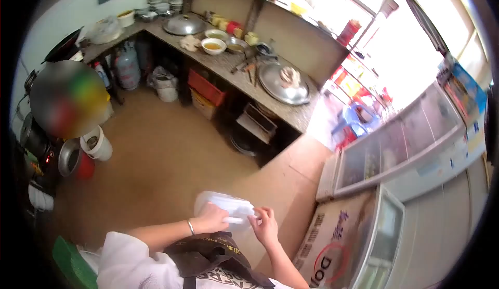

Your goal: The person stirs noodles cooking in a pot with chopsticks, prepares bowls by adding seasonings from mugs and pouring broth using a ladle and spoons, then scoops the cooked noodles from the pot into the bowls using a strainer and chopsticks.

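In front of my apron (208,252), I hold a white, partly see-through plastic bundle (228,204). Whether it is stacked containers or a folded bag, I cannot make out. My left hand (210,218), with a bracelet at its wrist, is closed on the near left side of the bundle. At the right end, the fingers of my right hand (266,225) pinch the bundle's edge. The bundle is held up over the floor, and my left hand covers part of its near side.
A stone-topped counter (239,73) bears bowls (213,46) and large round metal lids (283,83). Buckets (97,143) and a gas cylinder (127,66) stand at the left. At the right are a glass-fronted cabinet (400,135) and a cardboard box (332,237). A blurred patch hides the far left.
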The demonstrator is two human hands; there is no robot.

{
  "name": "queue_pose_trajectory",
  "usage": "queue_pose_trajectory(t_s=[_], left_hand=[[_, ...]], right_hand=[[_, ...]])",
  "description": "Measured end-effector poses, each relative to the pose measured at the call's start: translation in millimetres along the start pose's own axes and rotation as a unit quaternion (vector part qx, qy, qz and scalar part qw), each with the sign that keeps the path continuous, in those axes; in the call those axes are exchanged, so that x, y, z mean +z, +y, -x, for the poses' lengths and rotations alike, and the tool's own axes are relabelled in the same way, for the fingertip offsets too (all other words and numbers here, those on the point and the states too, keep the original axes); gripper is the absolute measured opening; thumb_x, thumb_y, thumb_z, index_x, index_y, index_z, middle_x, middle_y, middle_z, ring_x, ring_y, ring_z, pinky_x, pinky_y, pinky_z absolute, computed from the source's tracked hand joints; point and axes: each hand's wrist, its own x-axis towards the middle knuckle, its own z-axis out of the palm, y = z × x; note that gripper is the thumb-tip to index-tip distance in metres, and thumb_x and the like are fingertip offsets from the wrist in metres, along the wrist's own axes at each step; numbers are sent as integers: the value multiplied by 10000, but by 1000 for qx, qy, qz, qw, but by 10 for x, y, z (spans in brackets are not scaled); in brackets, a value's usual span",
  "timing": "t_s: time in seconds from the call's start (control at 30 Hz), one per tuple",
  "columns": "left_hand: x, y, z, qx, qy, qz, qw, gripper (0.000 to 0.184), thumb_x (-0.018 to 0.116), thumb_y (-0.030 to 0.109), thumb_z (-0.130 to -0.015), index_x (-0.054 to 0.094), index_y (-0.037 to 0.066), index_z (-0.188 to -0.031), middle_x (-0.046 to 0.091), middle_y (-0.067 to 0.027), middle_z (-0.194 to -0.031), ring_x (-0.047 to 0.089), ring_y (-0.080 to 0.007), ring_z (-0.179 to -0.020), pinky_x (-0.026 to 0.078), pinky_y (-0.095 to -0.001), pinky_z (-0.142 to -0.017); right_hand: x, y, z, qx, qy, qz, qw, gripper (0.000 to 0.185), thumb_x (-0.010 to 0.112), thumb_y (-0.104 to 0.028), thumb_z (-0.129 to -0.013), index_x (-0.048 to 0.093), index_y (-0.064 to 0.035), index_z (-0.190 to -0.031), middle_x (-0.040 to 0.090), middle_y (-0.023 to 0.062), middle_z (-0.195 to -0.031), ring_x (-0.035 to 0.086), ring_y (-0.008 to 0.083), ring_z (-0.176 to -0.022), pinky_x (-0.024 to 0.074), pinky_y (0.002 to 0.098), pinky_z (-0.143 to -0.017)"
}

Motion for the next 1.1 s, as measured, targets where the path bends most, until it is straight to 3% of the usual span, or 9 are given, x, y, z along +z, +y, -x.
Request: queue_pose_trajectory(t_s=[0.07,0.17,0.23,0.37,0.47,0.63,0.83,0.9,1.1], left_hand=[[-344,-302,-182,-54,53,-8,997,222,588,322,-665,647,108,-674,601,-122,-607,597,-303,-606,465,-410,-619],[-910,-639,-429,-147,135,-3,980,210,601,316,-649,649,111,-654,588,-119,-583,591,-293,-587,463,-396,-586],[-1276,-975,-475,-245,172,23,954,211,622,315,-633,652,108,-658,579,-117,-575,584,-285,-565,458,-381,-549],[-1802,-1568,-545,-308,283,90,904,208,660,276,-603,654,78,-668,577,-123,-585,575,-286,-554,450,-358,-521],[-2073,-1949,-664,-342,332,110,872,211,669,260,-595,652,63,-670,578,-131,-598,577,-284,-559,448,-353,-518],[-2737,-2741,-846,-376,315,133,861,209,635,279,-603,634,74,-644,557,-135,-574,556,-300,-528,441,-357,-500],[-3370,-3696,-1121,-355,331,112,867,173,631,257,-618,638,86,-644,546,-122,-543,549,-279,-500,435,-341,-489],[-3622,-3962,-1211,-354,318,120,871,175,636,253,-616,640,81,-652,548,-117,-541,547,-271,-494,433,-336,-486],[-4250,-4797,-1694,-363,302,137,871,177,643,219,-606,638,52,-665,558,-108,-544,548,-245,-487,425,-315,-480]], right_hand=[[239,94,-664,-90,44,93,991,290,630,-288,-784,596,-18,-882,585,126,-865,556,248,-545,472,326,-562],[502,-43,-1660,13,-192,99,976,359,639,-347,-770,589,-15,-897,581,123,-755,566,264,-589,460,352,-562],[670,-347,-2302,-94,-212,-27,972,342,638,-331,-773,585,-28,-921,574,111,-683,573,271,-634,448,382,-570],[1022,-824,-3501,-419,-213,-192,861,418,635,-285,-783,531,-72,-1127,541,167,-1040,588,309,-831,488,345,-714],[1166,-1319,-4065,-208,-322,-148,912,340,603,-202,-800,539,-79,-1111,537,166,-1059,591,314,-839,492,358,-730],[1851,-1695,-5066,-391,-362,-228,815,293,636,-155,-771,567,-59,-1039,547,167,-1000,594,298,-813,491,355,-705],[2184,-2324,-5946,-232,-426,-95,869,311,666,-96,-742,563,-49,-1032,524,132,-1059,572,285,-889,493,329,-719],[2399,-2344,-6242,-379,-335,-166,846,325,661,-53,-715,560,-59,-1025,523,130,-1059,565,294,-884,492,347,-713],[2877,-2413,-7129,-391,-310,-243,832,341,640,-12,-701,559,-80,-1025,513,116,-1115,492,307,-1037,430,384,-859]])
